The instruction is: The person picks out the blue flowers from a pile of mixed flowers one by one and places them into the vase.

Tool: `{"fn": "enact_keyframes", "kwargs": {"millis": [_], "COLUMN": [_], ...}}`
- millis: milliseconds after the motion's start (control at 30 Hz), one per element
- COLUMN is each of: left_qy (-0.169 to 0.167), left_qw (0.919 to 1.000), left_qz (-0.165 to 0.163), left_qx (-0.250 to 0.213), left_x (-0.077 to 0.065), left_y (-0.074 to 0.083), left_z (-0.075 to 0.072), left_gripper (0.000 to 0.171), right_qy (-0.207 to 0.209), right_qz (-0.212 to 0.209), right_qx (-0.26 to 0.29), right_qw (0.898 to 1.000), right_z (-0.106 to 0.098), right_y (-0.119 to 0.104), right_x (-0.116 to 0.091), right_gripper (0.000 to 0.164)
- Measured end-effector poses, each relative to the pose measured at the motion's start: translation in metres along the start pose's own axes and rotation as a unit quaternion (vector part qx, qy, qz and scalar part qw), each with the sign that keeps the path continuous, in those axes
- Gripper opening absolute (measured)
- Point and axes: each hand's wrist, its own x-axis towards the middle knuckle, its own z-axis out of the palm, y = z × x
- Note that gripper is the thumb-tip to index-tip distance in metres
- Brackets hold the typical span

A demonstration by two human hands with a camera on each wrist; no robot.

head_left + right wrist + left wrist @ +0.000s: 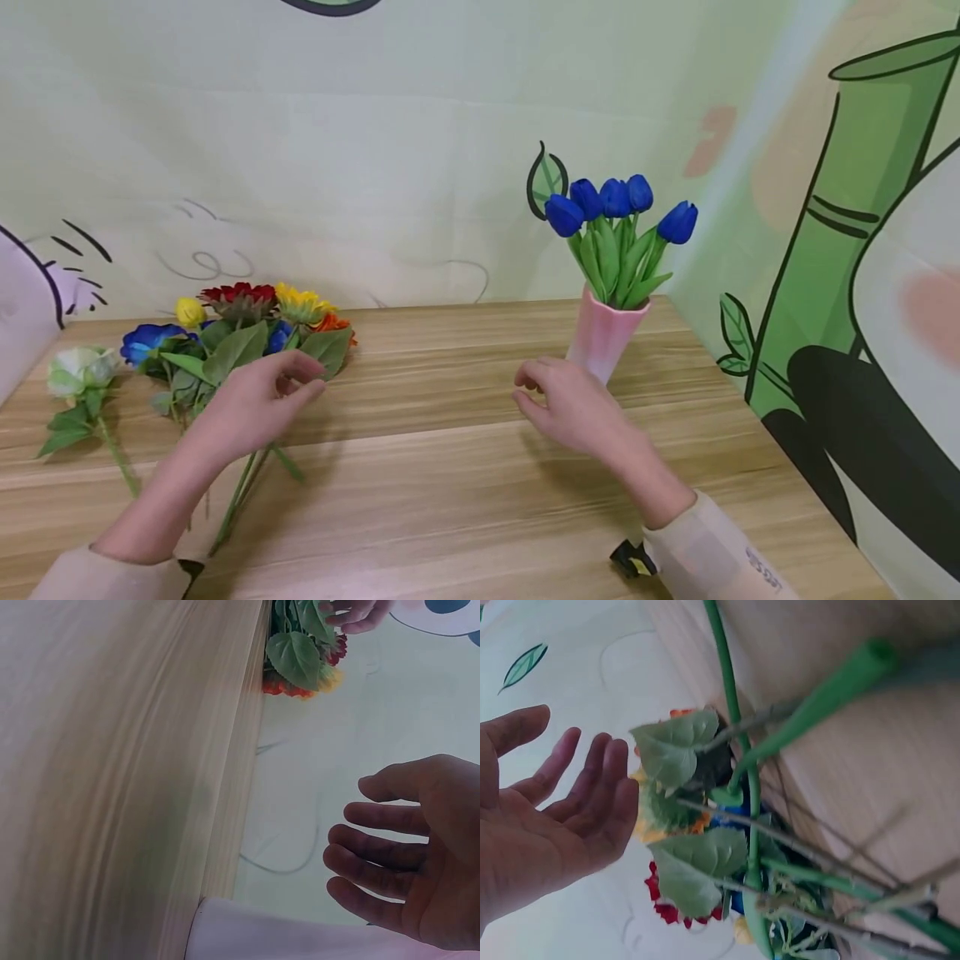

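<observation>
My left hand (262, 400) hovers over the pile of artificial flowers, its fingers loosely bent with nothing between them. Under and behind it lie a dark red flower (238, 302), a yellow flower (302, 303), an orange flower (337, 325) and a blue flower (152, 342), their green stems (238, 500) pointing toward me. My right hand (573, 404), also holding nothing, is raised just in front of a pink and white vase (609, 333). Several blue tulips (615, 198) with green leaves stand upright in that vase. In the right wrist view its pale side (270, 934) shows below the relaxed fingers.
A white flower (81, 371) lies apart at the far left of the wooden table (435, 500). A small yellow bud (191, 312) sits among the pile. Behind the table hangs a printed cloth backdrop (420, 167), which continues along the right side. A black strap clip (633, 558) is by the right sleeve.
</observation>
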Motion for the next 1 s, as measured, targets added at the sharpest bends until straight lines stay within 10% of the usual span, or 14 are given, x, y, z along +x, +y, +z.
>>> {"fn": "enact_keyframes", "kwargs": {"millis": [467,1000], "left_qy": [0.082,0.046], "left_qw": [0.993,0.9852], "left_qz": [-0.077,-0.133], "left_qx": [0.037,0.098], "left_x": [-0.005,-0.007], "left_y": [-0.024,-0.07], "left_z": [-0.031,-0.055], "left_gripper": [0.035,0.029], "right_qy": [-0.008,-0.026], "right_qz": [0.003,-0.004], "right_qx": [-0.002,0.0], "right_qw": [1.0,1.0], "right_z": [0.001,0.003], "right_y": [0.002,0.003], "right_x": [-0.001,0.0], "right_gripper": [0.007,0.007]}}
